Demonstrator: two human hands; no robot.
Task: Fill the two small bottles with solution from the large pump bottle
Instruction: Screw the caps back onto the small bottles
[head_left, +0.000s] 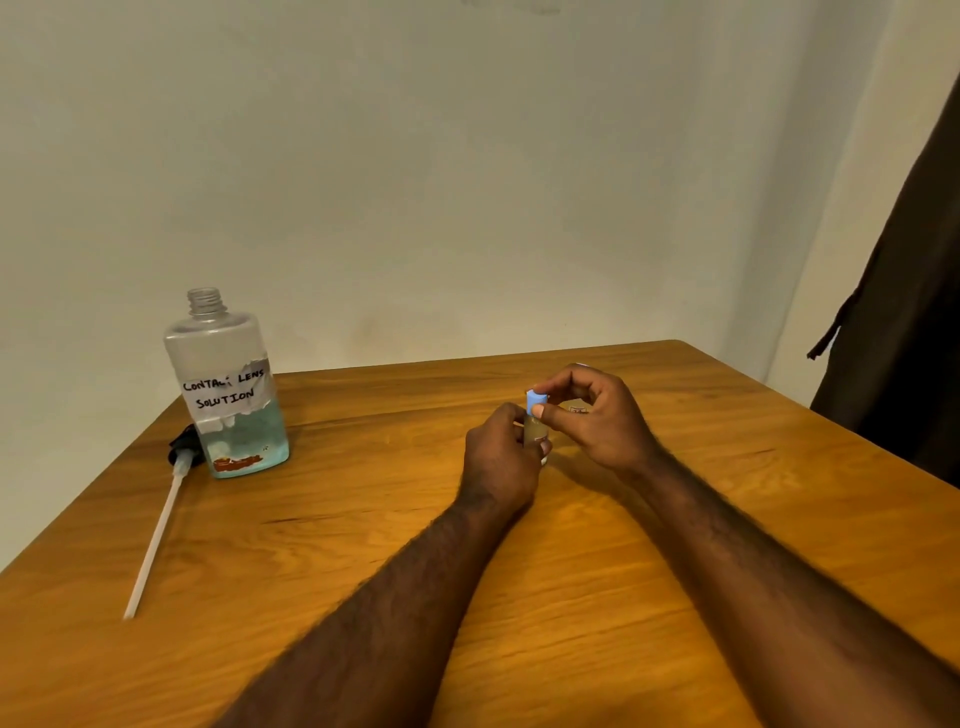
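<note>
**Both hands on one small bottle, mid-table**

The left hand (501, 457) is wrapped around a small bottle (534, 431) standing roughly upright near the centre of the wooden table (519, 597); fingers curled shut on its body, so most of the bottle is hidden. The right hand (592, 415) comes in from the other side – thumb and forefinger pinched closed on the blue cap (536, 401) at the bottle's top; whether the cap is screwed on or loose can't be told. Just behind the right hand, partly hidden by its fingers, a second small bottle (576, 408) shows w/ a bit of reddish label; its top isn't visible.

Well apart, at the table's far left edge near the wall, stands the large bottle (228, 395) – clear plastic, upright, neck open, no pump fitted; pale blue-green liquid fills approx the lower third; a taped label reads "CONTACT LENS SOLUTION" in handwriting. The pump (179, 457) lies on the table just left of the bottle's base, its black head touching or nearly touching the bottle, its long white tube (153, 540) pointing toward the near-left corner. A dark curtain (914, 312) hangs at the right.
</note>
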